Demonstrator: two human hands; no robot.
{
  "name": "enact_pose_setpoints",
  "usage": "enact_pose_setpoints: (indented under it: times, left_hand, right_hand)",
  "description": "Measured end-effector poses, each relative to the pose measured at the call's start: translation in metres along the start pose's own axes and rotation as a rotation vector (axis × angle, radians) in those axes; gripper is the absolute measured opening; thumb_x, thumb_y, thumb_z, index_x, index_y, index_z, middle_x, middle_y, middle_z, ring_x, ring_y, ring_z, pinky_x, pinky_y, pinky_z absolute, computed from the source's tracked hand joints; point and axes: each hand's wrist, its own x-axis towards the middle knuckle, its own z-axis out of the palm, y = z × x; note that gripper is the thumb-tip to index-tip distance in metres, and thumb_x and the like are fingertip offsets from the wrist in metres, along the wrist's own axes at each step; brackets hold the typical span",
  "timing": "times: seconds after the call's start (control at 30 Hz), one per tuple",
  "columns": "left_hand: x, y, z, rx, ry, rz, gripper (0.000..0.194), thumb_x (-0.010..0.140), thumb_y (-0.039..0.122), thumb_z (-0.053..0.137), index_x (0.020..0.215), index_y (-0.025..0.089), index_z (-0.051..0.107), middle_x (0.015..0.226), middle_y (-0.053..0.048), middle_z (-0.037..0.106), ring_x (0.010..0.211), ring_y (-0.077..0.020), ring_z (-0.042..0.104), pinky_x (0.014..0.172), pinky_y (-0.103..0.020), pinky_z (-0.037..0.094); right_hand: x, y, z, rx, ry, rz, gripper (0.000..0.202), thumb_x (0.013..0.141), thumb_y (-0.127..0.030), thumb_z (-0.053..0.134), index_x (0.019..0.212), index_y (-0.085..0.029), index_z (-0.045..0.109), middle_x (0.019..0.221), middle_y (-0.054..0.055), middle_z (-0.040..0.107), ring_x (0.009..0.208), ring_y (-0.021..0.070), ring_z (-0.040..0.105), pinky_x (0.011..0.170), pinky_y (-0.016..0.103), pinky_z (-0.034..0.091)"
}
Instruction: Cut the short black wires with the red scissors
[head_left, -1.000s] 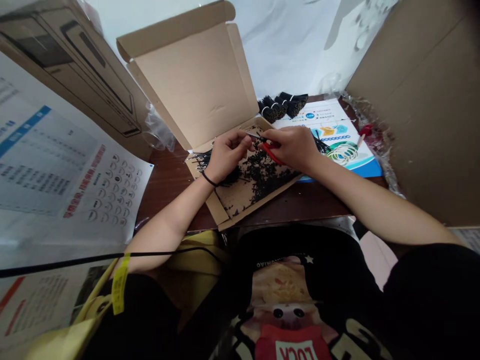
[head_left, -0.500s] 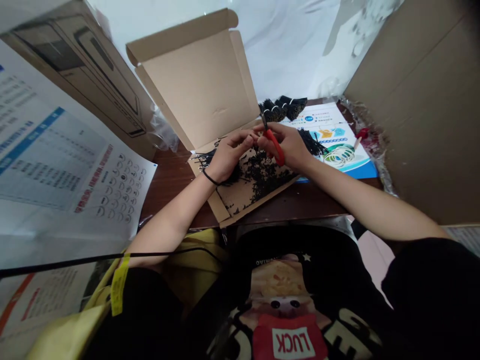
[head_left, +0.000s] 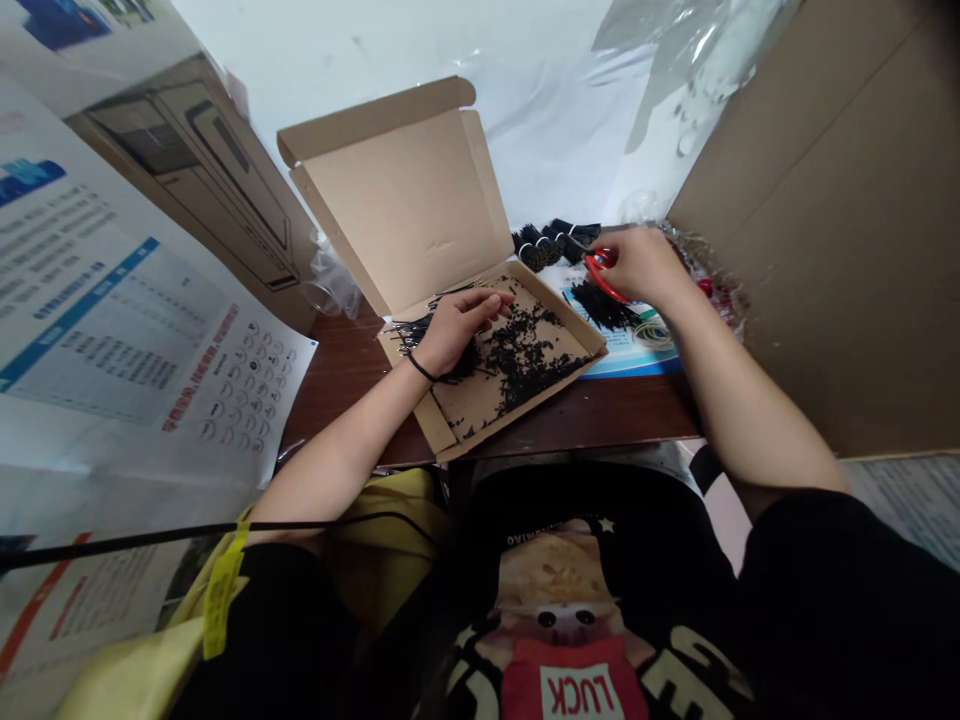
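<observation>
Brown box [head_left: 409,215], lid up, on desk [head_left: 330,352]. Black sticks [head_left: 410,332] at box's left side. Left hand [head_left: 459,325] over box; cannot tell if fingers hold anything. Black bits [head_left: 525,370] inside, to right. Tied black bundles [head_left: 534,249] behind box. Red scissors [head_left: 598,275] clamped in fingers of right hand [head_left: 641,262], near loose black pile [head_left: 604,308].

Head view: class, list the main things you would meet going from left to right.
Printed sheet, crumpled clear plastic, left hand, white-banded black bundles, right hand holding red-handled scissors, brown cardboard.

black shirt [head_left: 480,540] | upside-down "LUCK" || left-hand poster [head_left: 142,310] | print too small
</observation>
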Motion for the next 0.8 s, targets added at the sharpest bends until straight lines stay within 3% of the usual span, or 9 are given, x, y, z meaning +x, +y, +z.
enact_pose_setpoints:
  times: [0.13, 0.23, 0.37, 0.5, 0.63, 0.73, 0.8]
  left_hand:
    - [0.002, 0.000, -0.002, -0.007, -0.007, -0.007, 0.024, 0.078, 0.039, 0.067, 0.089, 0.018, 0.072, 0.072, -0.002, 0.066, 0.061, -0.0062, 0.055, 0.056, -0.019, 0.041]
    - [0.001, 0.014, -0.010, 0.098, -0.023, -0.023, 0.026, 0.079, 0.040, 0.066, 0.091, 0.017, 0.071, 0.073, -0.003, 0.067, 0.056, -0.0055, 0.053, 0.050, -0.018, 0.039]
    - [-0.007, 0.055, -0.029, 0.359, -0.209, -0.094, 0.027, 0.080, 0.038, 0.065, 0.094, 0.016, 0.071, 0.080, -0.007, 0.070, 0.057, -0.0065, 0.056, 0.050, -0.017, 0.043]
    - [-0.003, 0.081, -0.045, 0.584, -0.372, -0.048, 0.024, 0.076, 0.031, 0.068, 0.094, 0.016, 0.072, 0.079, -0.007, 0.071, 0.061, -0.0101, 0.062, 0.052, -0.018, 0.047]
    - [0.013, 0.069, -0.056, 0.722, -0.373, -0.092, 0.017, 0.073, 0.022, 0.066, 0.088, 0.016, 0.073, 0.077, -0.007, 0.071, 0.057, -0.0098, 0.059, 0.047, -0.017, 0.043]
    - [0.024, 0.055, -0.067, 0.755, -0.336, -0.083, 0.017, 0.072, 0.017, 0.061, 0.086, 0.017, 0.073, 0.072, -0.005, 0.069, 0.053, -0.0091, 0.055, 0.047, -0.018, 0.042]
    - [0.029, 0.051, -0.072, 0.811, -0.388, -0.029, 0.016, 0.069, 0.016, 0.063, 0.081, 0.018, 0.073, 0.064, -0.002, 0.066, 0.051, -0.0092, 0.053, 0.052, -0.020, 0.041]
  right_hand:
    - [0.003, 0.018, 0.018, -0.142, -0.036, 0.135, 0.034, 0.062, -0.025, 0.067, 0.095, -0.022, 0.074, 0.086, 0.012, 0.069, 0.077, 0.0254, 0.062, 0.064, 0.041, 0.044]
    - [0.002, 0.019, 0.025, -0.122, 0.017, 0.111, 0.030, 0.060, -0.027, 0.069, 0.090, -0.024, 0.075, 0.081, 0.011, 0.069, 0.075, 0.0246, 0.061, 0.064, 0.041, 0.044]
    - [0.001, 0.010, 0.023, -0.033, 0.105, 0.006, 0.032, 0.066, -0.035, 0.068, 0.095, -0.021, 0.074, 0.079, 0.009, 0.069, 0.073, 0.0223, 0.061, 0.062, 0.037, 0.043]
    - [-0.003, -0.006, 0.021, 0.084, 0.040, -0.104, 0.036, 0.066, -0.039, 0.070, 0.097, -0.021, 0.073, 0.078, 0.008, 0.070, 0.075, 0.0222, 0.062, 0.064, 0.036, 0.043]
    - [-0.005, -0.011, 0.020, 0.164, -0.080, -0.136, 0.042, 0.062, -0.038, 0.075, 0.099, -0.020, 0.072, 0.077, 0.006, 0.069, 0.076, 0.0231, 0.062, 0.067, 0.037, 0.043]
    - [-0.005, -0.007, 0.020, 0.191, -0.097, -0.170, 0.047, 0.059, -0.037, 0.078, 0.102, -0.021, 0.071, 0.078, 0.006, 0.069, 0.078, 0.0237, 0.062, 0.069, 0.038, 0.044]
    - [-0.005, -0.004, 0.020, 0.198, -0.095, -0.193, 0.046, 0.059, -0.037, 0.078, 0.102, -0.022, 0.071, 0.078, 0.005, 0.069, 0.079, 0.0237, 0.062, 0.069, 0.038, 0.045]
